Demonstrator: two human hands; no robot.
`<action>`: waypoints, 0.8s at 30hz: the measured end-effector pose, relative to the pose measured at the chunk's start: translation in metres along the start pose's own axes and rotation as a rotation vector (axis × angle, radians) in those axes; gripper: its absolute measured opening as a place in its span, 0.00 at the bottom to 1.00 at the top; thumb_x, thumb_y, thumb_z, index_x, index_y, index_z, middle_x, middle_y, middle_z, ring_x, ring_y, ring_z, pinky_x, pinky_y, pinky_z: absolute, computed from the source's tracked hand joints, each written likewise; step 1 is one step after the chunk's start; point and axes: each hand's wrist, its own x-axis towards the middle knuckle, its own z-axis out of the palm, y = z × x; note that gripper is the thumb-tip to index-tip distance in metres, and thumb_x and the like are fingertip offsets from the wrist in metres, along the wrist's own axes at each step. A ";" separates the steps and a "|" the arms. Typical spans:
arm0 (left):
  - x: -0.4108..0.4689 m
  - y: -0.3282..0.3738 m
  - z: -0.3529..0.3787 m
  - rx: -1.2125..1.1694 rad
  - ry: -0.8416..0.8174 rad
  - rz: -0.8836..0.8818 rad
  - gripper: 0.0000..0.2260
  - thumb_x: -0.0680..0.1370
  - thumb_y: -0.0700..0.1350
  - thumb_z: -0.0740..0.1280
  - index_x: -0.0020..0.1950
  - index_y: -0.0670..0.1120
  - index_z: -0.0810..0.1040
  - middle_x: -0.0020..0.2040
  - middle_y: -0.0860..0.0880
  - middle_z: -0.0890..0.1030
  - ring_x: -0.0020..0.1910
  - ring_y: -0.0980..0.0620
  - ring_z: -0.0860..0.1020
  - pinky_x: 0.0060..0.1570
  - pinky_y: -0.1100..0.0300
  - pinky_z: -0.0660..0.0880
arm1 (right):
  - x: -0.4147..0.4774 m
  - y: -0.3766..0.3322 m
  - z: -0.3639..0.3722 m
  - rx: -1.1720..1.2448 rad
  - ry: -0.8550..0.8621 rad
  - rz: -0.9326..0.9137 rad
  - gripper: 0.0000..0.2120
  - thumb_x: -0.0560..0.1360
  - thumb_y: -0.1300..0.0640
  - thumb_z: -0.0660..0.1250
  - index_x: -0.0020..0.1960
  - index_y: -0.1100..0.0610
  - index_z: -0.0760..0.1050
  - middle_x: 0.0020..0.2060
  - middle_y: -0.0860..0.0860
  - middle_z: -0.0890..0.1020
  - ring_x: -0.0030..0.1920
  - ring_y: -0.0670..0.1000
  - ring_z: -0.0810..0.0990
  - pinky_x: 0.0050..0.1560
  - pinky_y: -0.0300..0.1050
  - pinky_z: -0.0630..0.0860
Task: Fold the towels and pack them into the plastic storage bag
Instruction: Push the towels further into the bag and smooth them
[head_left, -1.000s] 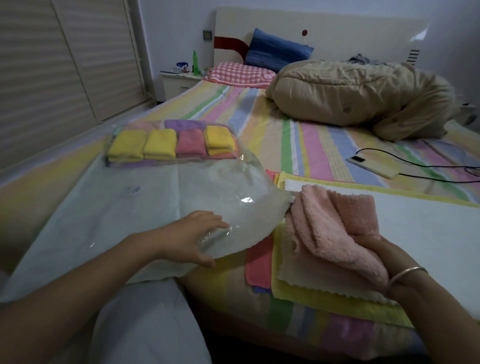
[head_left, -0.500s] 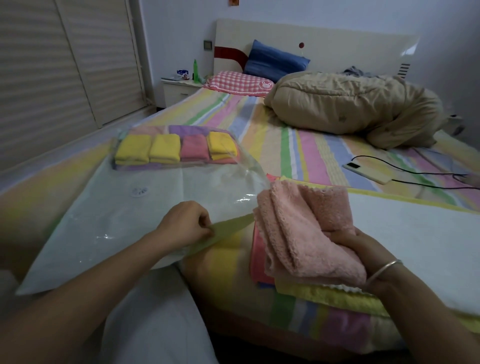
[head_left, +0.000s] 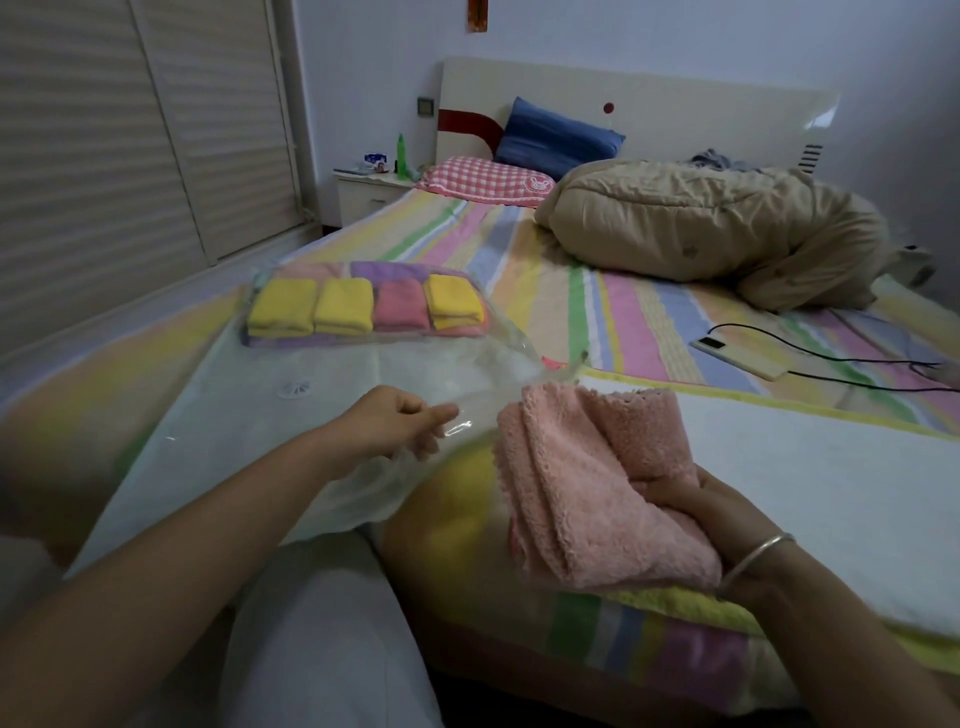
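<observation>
Dim bluish room light, glare on headboard (head_left: 810, 117), wide-angle bending, edges blurry.

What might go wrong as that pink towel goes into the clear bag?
The pink towel is held loosely folded in the right hand, so it may unfold on the way in. The left hand pinches only one edge of the plastic storage bag, so the opening may sag shut.

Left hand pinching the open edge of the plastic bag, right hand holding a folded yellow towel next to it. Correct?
Not quite. In the head view the towel in the right hand is pink, not yellow. The left hand does pinch the plastic bag edge.
</observation>
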 end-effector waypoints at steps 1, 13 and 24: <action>-0.002 0.000 -0.005 -0.031 -0.056 -0.021 0.13 0.75 0.54 0.70 0.43 0.44 0.83 0.38 0.49 0.85 0.36 0.57 0.81 0.41 0.59 0.72 | 0.000 -0.001 0.002 -0.003 -0.011 -0.001 0.24 0.56 0.63 0.75 0.51 0.59 0.77 0.39 0.58 0.85 0.38 0.58 0.83 0.40 0.50 0.78; -0.017 0.006 -0.030 -0.203 -0.099 0.054 0.08 0.78 0.32 0.63 0.46 0.41 0.80 0.40 0.47 0.82 0.36 0.55 0.79 0.37 0.65 0.75 | 0.026 -0.010 0.075 0.054 -0.199 -0.103 0.35 0.46 0.56 0.84 0.51 0.64 0.79 0.43 0.61 0.84 0.42 0.58 0.83 0.39 0.51 0.81; -0.017 0.031 -0.042 -0.380 -0.075 0.061 0.10 0.76 0.39 0.70 0.58 0.45 0.81 0.52 0.50 0.85 0.48 0.57 0.81 0.42 0.67 0.73 | 0.034 0.050 0.101 -0.521 0.050 0.169 0.21 0.70 0.56 0.72 0.62 0.54 0.72 0.47 0.51 0.78 0.52 0.56 0.77 0.59 0.55 0.75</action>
